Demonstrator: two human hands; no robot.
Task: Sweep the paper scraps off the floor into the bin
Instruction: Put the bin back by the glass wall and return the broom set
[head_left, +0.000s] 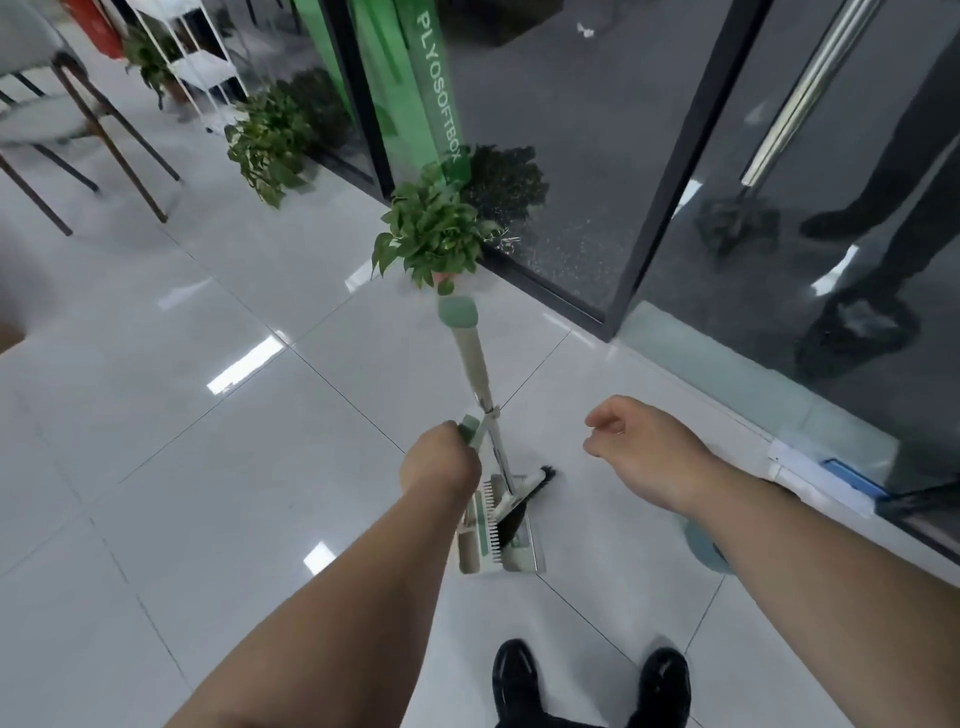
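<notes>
My left hand (441, 462) grips the green top of the dustpan's handle (470, 428). The pale dustpan (501, 540) stands on the white tiled floor (208, 467) in front of my shoes. A broom (472, 358) with a cream and green handle stands clipped against it, its black bristles (519, 504) resting in the pan. My right hand (644, 447) hovers to the right of the broom handle, fingers loosely curled, holding nothing. I see no paper scraps on the tiles; one white scrap (586, 30) lies behind the glass.
Three potted plants (434, 234) line the glass wall (571, 156) ahead. A chair (78, 119) and a white shelf trolley (202, 62) stand at the far left. A person's dark legs (883, 182) show behind the glass door on the right.
</notes>
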